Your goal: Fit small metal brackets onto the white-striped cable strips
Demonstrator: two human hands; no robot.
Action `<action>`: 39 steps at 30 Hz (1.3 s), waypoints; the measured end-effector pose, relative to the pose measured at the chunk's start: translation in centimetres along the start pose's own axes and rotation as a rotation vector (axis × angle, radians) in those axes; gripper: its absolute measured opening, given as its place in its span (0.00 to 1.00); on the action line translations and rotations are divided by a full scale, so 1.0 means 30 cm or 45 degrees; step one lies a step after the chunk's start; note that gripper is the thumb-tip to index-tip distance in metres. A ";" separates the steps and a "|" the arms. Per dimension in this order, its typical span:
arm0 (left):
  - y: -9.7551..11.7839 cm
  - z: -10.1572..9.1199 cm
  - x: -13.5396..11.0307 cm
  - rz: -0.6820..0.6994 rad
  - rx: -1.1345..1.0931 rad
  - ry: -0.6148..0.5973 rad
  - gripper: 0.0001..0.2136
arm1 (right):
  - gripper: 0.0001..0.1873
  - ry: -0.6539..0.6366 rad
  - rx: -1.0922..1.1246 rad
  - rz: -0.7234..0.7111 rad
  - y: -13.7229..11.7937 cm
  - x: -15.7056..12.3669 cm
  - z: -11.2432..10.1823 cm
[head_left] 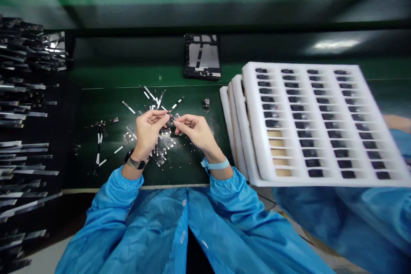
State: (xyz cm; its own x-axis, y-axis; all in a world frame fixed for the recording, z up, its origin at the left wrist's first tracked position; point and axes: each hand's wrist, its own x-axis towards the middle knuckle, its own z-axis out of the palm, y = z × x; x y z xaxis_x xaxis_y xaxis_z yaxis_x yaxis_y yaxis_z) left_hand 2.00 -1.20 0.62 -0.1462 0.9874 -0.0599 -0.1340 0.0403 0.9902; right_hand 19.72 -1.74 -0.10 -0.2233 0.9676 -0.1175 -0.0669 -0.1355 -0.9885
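My left hand (150, 128) and my right hand (196, 132) meet over the middle of a green mat. Between their pinched fingertips is a small electronic part (172, 117), dark with bright metallic spots; its exact kind is too small to make out. Both hands are closed on it. A flat strip (177, 102) with white sections juts up just beyond the fingers; whether it joins the part I cannot tell. Under and around the hands lies a loose pile of small flex cables and metallic pieces (160, 154). More strips (154, 97) fan out behind my left hand.
White foam trays (321, 68) holding rows of black parts are stacked at right. A flat black device (203, 56) lies at the back. Small black piece (206, 103) sits right of the pile. Many strips (24, 150) line the left side. A co-worker's arm (398, 124) shows far right.
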 end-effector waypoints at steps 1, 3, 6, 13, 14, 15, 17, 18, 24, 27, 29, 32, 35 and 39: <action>-0.001 -0.001 0.000 0.016 0.021 0.002 0.11 | 0.25 -0.003 -0.005 0.003 -0.001 0.000 0.000; -0.003 -0.001 -0.001 0.044 0.063 0.010 0.10 | 0.25 -0.005 -0.010 0.008 -0.002 -0.001 -0.001; -0.003 0.001 -0.004 0.058 0.102 0.016 0.10 | 0.25 -0.002 -0.007 0.018 -0.002 -0.002 -0.002; 0.005 0.008 -0.014 0.107 0.213 0.017 0.10 | 0.25 -0.009 -0.043 0.047 -0.003 -0.002 -0.006; 0.005 0.008 -0.014 0.108 0.224 0.016 0.10 | 0.25 -0.014 -0.045 0.053 -0.004 -0.002 -0.009; 0.004 0.008 -0.014 0.102 0.224 0.013 0.10 | 0.25 -0.019 -0.046 0.058 -0.005 -0.001 -0.011; 0.003 0.006 -0.013 0.074 0.207 -0.002 0.10 | 0.25 -0.031 -0.048 0.060 -0.006 -0.001 -0.016; 0.002 0.005 -0.013 0.061 0.198 -0.009 0.11 | 0.24 -0.037 -0.050 0.060 -0.006 -0.001 -0.018; -0.003 0.006 -0.021 0.099 0.228 -0.004 0.08 | 0.24 -0.038 -0.073 0.062 -0.001 -0.002 -0.015; -0.005 0.006 -0.019 0.089 0.209 0.004 0.09 | 0.25 -0.036 -0.063 0.061 0.005 0.000 -0.013; -0.006 0.003 -0.013 0.024 0.145 -0.010 0.10 | 0.25 -0.041 -0.048 0.062 0.008 0.003 -0.015; -0.006 -0.002 -0.004 -0.068 0.043 -0.044 0.12 | 0.26 -0.055 -0.023 0.065 0.011 0.005 -0.020; -0.006 -0.002 -0.001 -0.101 0.000 -0.066 0.13 | 0.25 -0.072 0.005 0.055 0.012 0.006 -0.024; -0.006 0.002 -0.004 -0.112 -0.021 -0.072 0.14 | 0.25 -0.073 0.010 0.032 0.012 0.007 -0.024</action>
State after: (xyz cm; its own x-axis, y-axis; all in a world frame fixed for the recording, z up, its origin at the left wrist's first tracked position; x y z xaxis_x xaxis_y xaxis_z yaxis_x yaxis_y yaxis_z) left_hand 2.11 -1.32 0.44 -0.0777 0.9872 -0.1390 -0.1599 0.1253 0.9791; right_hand 20.34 -1.44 -0.55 -0.2807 0.9500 -0.1365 -0.0681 -0.1616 -0.9845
